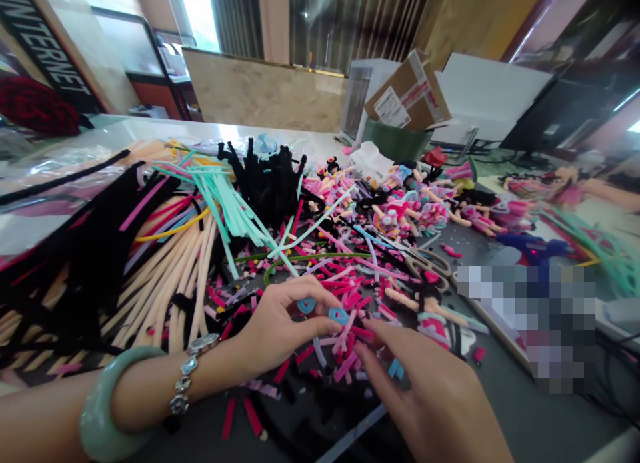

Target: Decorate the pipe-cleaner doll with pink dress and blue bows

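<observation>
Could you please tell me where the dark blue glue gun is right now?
In the head view, the glue gun lies on the right side of the table, beyond the right hand and just in front of some pink-dressed dolls.

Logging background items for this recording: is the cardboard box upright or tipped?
Tipped. The cardboard box rests at a slant in the mouth of the green bin, its edges slanting and one corner pointing up.

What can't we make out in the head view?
All in head view:
- Right hand, any hold on pink scraps: too blurred.
- Whatever lies under left hand: hidden by it.
- Box label text: too small.
- Item at right: pixelated.
- Left forearm: cut by left edge.
</observation>
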Motion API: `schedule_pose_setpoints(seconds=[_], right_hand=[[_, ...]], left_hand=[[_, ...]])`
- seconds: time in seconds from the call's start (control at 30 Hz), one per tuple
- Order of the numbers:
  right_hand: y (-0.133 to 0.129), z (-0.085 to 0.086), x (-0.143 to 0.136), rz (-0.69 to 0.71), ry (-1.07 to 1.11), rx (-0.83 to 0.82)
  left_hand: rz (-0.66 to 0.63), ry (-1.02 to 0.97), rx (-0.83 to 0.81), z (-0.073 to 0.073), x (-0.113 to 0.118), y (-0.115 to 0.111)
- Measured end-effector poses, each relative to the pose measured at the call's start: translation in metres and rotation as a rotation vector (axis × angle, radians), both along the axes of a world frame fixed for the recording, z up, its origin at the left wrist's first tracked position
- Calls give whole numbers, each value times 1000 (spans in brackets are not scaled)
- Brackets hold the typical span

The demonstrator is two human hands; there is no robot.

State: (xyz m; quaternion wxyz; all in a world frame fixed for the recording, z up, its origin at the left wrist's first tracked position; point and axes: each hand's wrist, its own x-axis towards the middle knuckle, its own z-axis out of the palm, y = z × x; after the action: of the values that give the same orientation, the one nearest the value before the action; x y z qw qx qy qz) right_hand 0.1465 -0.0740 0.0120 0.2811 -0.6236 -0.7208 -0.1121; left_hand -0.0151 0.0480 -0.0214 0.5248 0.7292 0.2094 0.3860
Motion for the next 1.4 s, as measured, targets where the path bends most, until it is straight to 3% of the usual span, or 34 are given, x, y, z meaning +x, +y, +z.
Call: schedule_pose_setpoints(seconds=[0.33,1.4], right_hand=[[2,6,1,66,254,12],[3,3,-1,58,404,-169]], left_hand=[[-61,-1,117,8,0,-11],[-54,40,113,9,1,-14]])
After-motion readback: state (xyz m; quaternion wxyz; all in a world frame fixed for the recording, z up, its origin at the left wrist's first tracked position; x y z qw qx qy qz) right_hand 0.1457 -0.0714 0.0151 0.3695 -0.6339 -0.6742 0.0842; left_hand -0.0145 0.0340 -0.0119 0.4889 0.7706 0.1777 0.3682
